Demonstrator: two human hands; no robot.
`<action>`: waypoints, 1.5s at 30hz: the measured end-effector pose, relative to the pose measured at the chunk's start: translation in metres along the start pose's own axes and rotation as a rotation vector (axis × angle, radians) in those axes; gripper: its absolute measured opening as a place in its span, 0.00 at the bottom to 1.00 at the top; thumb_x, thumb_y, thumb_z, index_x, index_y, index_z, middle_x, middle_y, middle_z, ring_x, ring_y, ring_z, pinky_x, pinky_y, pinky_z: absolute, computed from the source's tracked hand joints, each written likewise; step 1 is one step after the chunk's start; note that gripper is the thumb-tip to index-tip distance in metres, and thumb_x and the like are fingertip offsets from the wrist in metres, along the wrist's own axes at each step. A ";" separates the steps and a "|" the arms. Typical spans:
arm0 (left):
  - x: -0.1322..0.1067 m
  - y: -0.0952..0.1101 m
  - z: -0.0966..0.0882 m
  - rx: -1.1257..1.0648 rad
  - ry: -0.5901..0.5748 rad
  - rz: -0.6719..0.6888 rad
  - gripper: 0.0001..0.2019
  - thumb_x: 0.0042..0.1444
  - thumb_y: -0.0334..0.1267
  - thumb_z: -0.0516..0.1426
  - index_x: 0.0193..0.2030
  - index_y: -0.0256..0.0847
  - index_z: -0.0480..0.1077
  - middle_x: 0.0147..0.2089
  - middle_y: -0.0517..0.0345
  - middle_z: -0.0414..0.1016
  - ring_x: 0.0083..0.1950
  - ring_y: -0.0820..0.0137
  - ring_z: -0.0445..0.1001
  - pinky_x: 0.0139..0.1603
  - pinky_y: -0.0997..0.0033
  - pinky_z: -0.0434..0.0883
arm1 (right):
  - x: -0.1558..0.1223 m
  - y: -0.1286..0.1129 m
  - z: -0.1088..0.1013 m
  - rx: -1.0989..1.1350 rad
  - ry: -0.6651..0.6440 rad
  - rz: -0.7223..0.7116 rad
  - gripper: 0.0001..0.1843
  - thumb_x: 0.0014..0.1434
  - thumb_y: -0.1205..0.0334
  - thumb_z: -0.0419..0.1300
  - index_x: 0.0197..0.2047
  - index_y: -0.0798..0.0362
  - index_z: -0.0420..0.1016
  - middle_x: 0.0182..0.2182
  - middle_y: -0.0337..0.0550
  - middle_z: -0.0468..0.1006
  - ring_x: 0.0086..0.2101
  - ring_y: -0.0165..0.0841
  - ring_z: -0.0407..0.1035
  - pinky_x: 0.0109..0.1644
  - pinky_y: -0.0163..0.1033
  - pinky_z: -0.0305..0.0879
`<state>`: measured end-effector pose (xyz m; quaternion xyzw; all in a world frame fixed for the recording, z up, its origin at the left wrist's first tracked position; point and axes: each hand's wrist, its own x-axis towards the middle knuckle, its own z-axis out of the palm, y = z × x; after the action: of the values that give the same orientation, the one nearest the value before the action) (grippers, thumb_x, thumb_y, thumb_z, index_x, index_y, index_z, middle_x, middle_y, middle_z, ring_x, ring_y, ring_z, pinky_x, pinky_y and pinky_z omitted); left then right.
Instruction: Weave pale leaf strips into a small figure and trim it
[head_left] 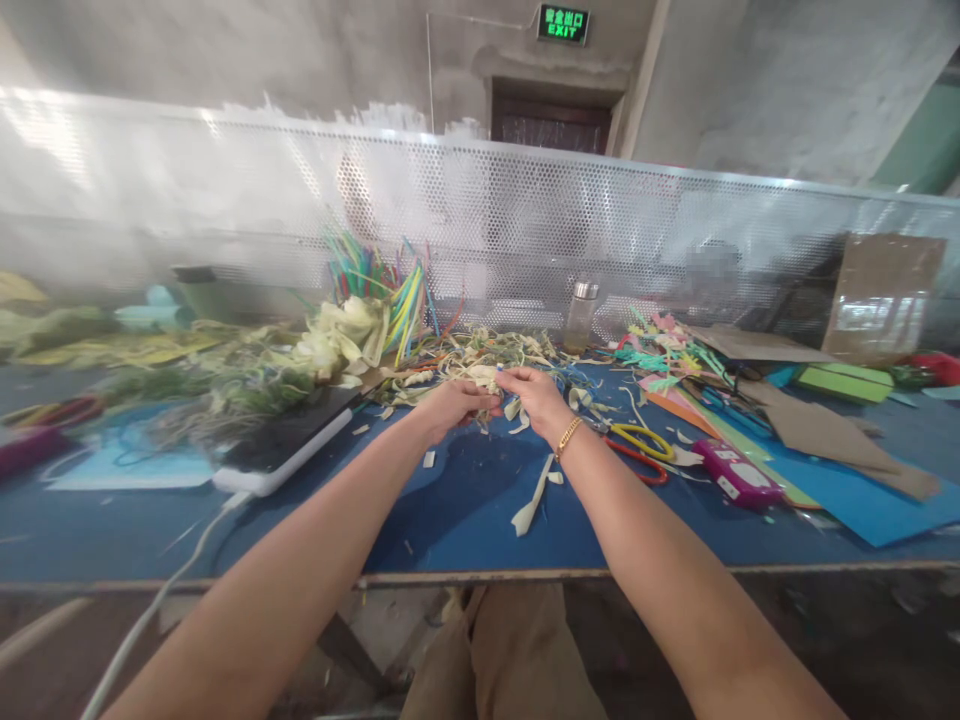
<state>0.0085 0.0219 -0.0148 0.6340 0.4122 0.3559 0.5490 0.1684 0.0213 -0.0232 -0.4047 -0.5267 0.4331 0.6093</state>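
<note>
My left hand (459, 403) and my right hand (532, 392) meet over the blue tabletop (457, 500), fingertips pinched close together. Between them shows a pale, husk-like strip (486, 377), small and partly hidden by the fingers. A gold chain bracelet circles my right wrist. Just behind the hands lies a tangled heap of pale and greenish dry strips (517, 347). Right of my right wrist rest scissors with a yellow and red handle (641, 442). A longer pale scrap (532, 500) lies in front of the hands.
A white-edged black device (289, 440) with a cable is at left, beside bundled coloured sticks (382, 280). A lidded bottle (581, 315) stands behind. At right lie a purple box (735, 472), cardboard (832, 430) and blue paper (862, 495). A perforated metal screen (480, 200) borders the back.
</note>
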 end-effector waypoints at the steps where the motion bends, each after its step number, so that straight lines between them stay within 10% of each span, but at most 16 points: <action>1: -0.001 0.000 -0.001 0.006 -0.023 -0.055 0.16 0.39 0.46 0.68 0.26 0.34 0.77 0.24 0.55 0.75 0.20 0.80 0.59 0.19 0.76 0.49 | -0.001 -0.001 0.001 -0.044 -0.003 -0.033 0.14 0.38 0.54 0.71 0.27 0.53 0.79 0.26 0.39 0.78 0.29 0.30 0.70 0.35 0.36 0.65; 15: -0.018 0.016 -0.006 0.205 -0.371 -0.196 0.14 0.34 0.44 0.70 0.27 0.36 0.80 0.29 0.47 0.80 0.27 0.68 0.75 0.19 0.76 0.51 | 0.018 0.000 -0.022 0.089 0.302 0.110 0.17 0.41 0.51 0.69 0.21 0.52 0.68 0.19 0.36 0.70 0.22 0.26 0.61 0.23 0.34 0.52; 21: 0.000 0.008 -0.013 0.085 0.263 0.028 0.17 0.43 0.51 0.65 0.31 0.37 0.79 0.33 0.52 0.80 0.27 0.75 0.69 0.23 0.74 0.53 | 0.014 -0.005 -0.019 0.078 0.137 0.148 0.16 0.38 0.53 0.71 0.21 0.53 0.70 0.19 0.34 0.69 0.21 0.25 0.59 0.24 0.34 0.50; 29: 0.004 0.000 -0.001 -0.103 0.241 0.162 0.15 0.37 0.42 0.69 0.31 0.39 0.76 0.26 0.62 0.74 0.25 0.78 0.65 0.25 0.76 0.55 | 0.000 -0.009 -0.006 0.103 -0.136 0.186 0.14 0.40 0.56 0.71 0.27 0.55 0.77 0.24 0.38 0.76 0.26 0.25 0.66 0.30 0.32 0.58; 45: 0.008 -0.002 -0.007 -0.185 0.290 0.099 0.19 0.37 0.45 0.70 0.36 0.39 0.78 0.27 0.58 0.75 0.26 0.77 0.68 0.23 0.77 0.56 | 0.008 0.002 -0.014 0.016 -0.107 0.096 0.13 0.40 0.55 0.71 0.26 0.54 0.78 0.24 0.38 0.76 0.26 0.26 0.66 0.35 0.35 0.62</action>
<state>0.0051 0.0324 -0.0162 0.5424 0.4211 0.5065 0.5215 0.1828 0.0292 -0.0240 -0.4007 -0.5350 0.4873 0.5619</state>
